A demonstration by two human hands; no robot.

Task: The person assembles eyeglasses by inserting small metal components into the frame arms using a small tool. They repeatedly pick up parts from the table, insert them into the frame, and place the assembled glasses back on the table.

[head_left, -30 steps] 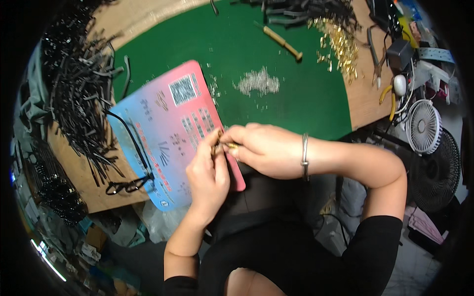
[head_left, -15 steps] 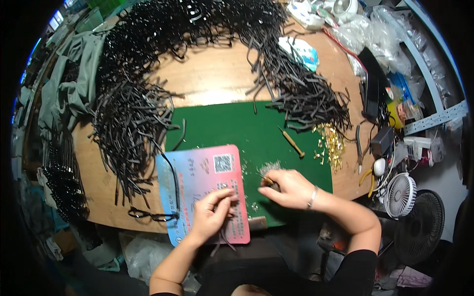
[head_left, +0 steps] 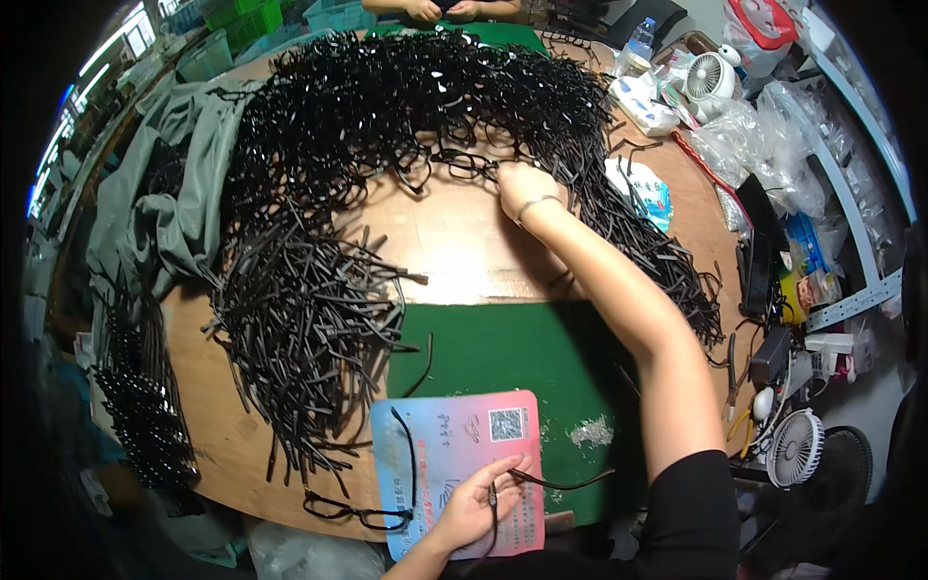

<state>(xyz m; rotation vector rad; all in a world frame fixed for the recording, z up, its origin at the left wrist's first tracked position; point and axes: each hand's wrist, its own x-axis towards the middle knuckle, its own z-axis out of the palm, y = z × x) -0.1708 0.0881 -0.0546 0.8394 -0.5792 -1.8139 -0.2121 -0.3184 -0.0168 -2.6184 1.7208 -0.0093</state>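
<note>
**Desk inventory: eyeglass parts, two hands at work**

- Left hand (head_left: 476, 505): lay at the near edge of the desk (head_left: 464, 242), over a pink-and-blue printed card (head_left: 454, 440). Fingers were closed on a thin black temple arm (head_left: 561, 480), which ran out to the right over the green mat (head_left: 522, 353).
- Right hand (head_left: 522, 188): stretched far across the desk to the inner edge of the large heap of black eyeglass frames (head_left: 406, 106). Fingers were pinched together on a frame (head_left: 464, 164) at the edge of that heap. The two hands were well apart.
- Heap of black temple arms (head_left: 300, 319): lay on the left part of the desk, just beside the green mat, its ends pointing toward the near edge.
- Second band of temple arms (head_left: 667, 261): ran along the right side of the desk, beyond the outstretched forearm.
- One assembled black frame (head_left: 353, 512): lay at the near edge, touching the left edge of the card.
- Small pile of silver screws (head_left: 592, 432): rested on the green mat, right of the card.
- Grey cloth (head_left: 164, 203): was bunched at the left edge of the desk.
- White desk fan (head_left: 796, 447): stood off the near right corner; a second white fan (head_left: 710, 72) stood at the far right corner.
- Another person's hands (head_left: 440, 10): were at the far edge, only partly in view.
</note>
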